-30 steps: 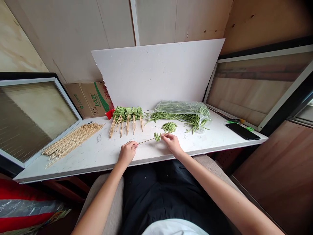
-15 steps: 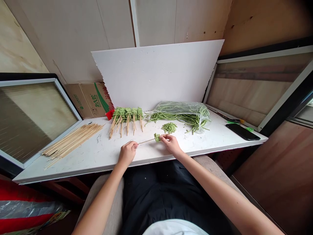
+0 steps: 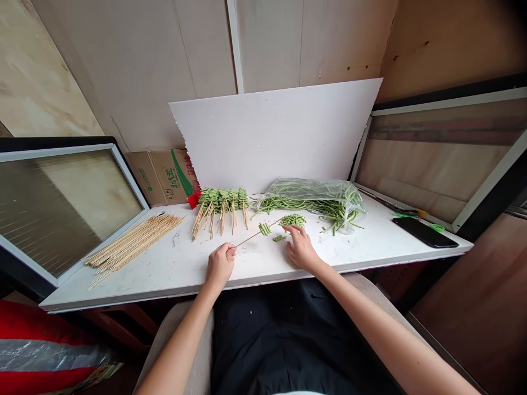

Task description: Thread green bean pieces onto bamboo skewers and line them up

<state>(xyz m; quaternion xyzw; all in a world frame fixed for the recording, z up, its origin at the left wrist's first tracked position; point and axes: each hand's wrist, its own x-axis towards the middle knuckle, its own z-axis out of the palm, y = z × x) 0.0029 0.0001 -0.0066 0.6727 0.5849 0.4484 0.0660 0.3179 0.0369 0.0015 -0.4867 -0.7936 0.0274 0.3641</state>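
My left hand (image 3: 221,265) is closed on the near end of a bamboo skewer (image 3: 247,239), which slants up to the right. Several short green bean pieces (image 3: 264,229) are threaded side by side along its far part. My right hand (image 3: 302,249) is open, fingers apart, palm down by the near edge of a small heap of cut bean pieces (image 3: 295,219); it holds nothing that I can see. A few loose bean pieces (image 3: 279,238) lie on the white table just left of its fingers.
Finished bean skewers (image 3: 222,200) are stacked at the back, sticks toward me. Bare bamboo skewers (image 3: 135,241) lie at left. A clear bag of long beans (image 3: 315,195) lies behind the heap. A phone (image 3: 424,232) rests at right on the white table (image 3: 173,280).
My right hand has let go of the skewer's bean end and moved right to the heap, its fingers spreading. Loose pieces now show beside it. My left hand still grips the skewer.
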